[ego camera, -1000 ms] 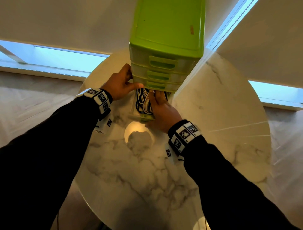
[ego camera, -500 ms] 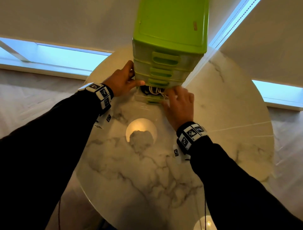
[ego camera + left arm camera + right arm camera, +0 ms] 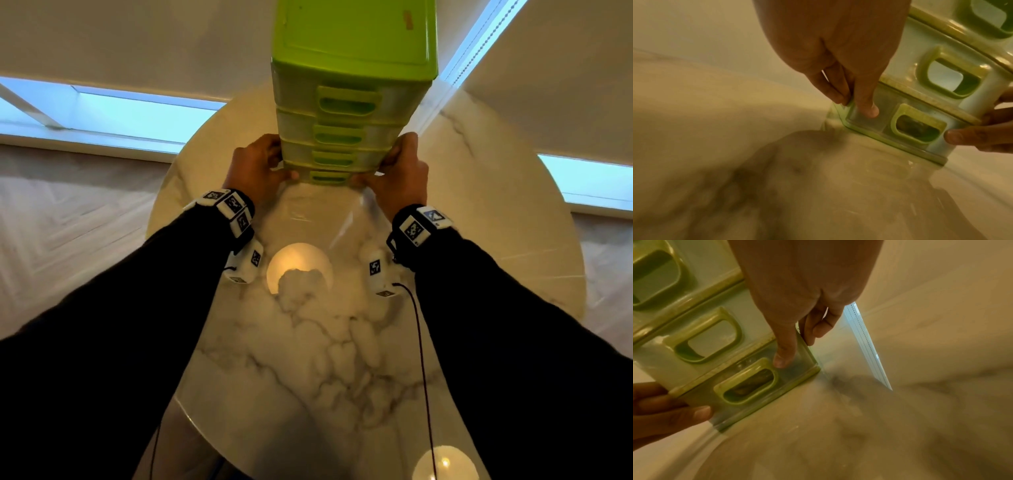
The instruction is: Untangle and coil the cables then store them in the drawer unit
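A lime-green drawer unit (image 3: pixel 352 51) with several translucent drawers stands at the far side of the round marble table (image 3: pixel 308 359). Its bottom drawer (image 3: pixel 330 176) sits flush with the others. A dark bundle of cables (image 3: pixel 915 128) shows dimly through that drawer's handle opening, and also as cables (image 3: pixel 750 386) in the right wrist view. My left hand (image 3: pixel 255 171) grips the unit's lower left corner, thumb (image 3: pixel 869 110) pressed on the drawer front. My right hand (image 3: pixel 400 171) grips the lower right corner the same way, thumb (image 3: pixel 783 361) on the front.
White roller blinds with bright window strips (image 3: pixel 144 116) run behind the table. A ceiling lamp's reflection (image 3: pixel 299 267) glows on the marble near my wrists. A thin black wire (image 3: pixel 421 359) hangs from my right wrist over the table's near edge.
The bottom drawer, open with coiled cables showing, has been pushed shut. My right hand left the cables and went to the unit's right corner; my left hand stayed on the left corner.
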A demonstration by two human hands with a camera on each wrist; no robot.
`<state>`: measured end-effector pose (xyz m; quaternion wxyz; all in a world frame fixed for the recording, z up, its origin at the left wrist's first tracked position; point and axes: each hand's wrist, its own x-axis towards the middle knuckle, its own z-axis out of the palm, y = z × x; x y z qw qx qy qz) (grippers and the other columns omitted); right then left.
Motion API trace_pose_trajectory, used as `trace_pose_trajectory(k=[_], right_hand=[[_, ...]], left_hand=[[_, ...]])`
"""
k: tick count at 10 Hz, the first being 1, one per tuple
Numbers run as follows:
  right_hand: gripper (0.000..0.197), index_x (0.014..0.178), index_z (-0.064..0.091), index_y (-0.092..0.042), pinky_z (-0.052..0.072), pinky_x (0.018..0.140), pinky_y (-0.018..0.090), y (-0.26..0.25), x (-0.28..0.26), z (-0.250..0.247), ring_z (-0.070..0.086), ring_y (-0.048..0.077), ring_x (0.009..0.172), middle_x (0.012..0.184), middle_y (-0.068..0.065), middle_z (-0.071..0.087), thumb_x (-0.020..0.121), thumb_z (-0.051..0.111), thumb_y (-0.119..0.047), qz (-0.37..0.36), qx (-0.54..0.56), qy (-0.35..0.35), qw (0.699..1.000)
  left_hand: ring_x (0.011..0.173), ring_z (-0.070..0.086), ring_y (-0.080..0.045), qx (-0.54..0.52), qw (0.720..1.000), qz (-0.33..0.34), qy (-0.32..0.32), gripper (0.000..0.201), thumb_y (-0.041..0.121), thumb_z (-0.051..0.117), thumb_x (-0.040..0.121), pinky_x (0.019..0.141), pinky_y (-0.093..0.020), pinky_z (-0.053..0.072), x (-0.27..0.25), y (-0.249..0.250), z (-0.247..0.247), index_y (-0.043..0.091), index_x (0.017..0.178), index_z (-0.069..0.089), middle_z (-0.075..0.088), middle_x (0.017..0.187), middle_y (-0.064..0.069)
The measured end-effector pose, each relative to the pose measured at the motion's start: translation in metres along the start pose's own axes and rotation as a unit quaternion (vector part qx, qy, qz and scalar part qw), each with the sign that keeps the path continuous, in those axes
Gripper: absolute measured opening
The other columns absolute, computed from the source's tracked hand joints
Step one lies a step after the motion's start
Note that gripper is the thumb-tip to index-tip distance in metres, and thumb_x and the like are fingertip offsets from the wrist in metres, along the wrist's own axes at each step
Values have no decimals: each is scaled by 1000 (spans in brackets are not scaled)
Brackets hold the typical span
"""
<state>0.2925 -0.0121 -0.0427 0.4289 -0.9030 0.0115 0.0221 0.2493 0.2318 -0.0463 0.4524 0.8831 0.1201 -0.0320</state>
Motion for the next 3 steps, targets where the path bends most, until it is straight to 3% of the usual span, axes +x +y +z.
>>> trace_pose_trajectory(k=[1,2,3], right_hand=[[59,102,45,-13,57,69,45,2,-6,2,69,24,78,86,2,69,67,89,-31,-14,-4,3,1000],[41,106,47,-12,59,73,39,7,-15,-1,70,18,82,93,4,72,81,79,-19,-32,0,-21,999],[38,120,49,-9,56,79,15,12,-27,-9,70,18,100,114,10,71,87,69,-5,-29,49,-71,996]], left_hand=[[98,62,-8,14,1000,-2,1,57,20,82,81,75,-1,44,1,-3,2,12,133,59,68,114,6],[91,62,-13,48,999,-2,3,50,24,79,85,78,-13,46,-8,2,0,12,129,60,67,106,4],[103,66,-24,56,998,0,-3,50,25,77,87,87,-28,49,-16,9,0,11,131,57,70,116,-5]])
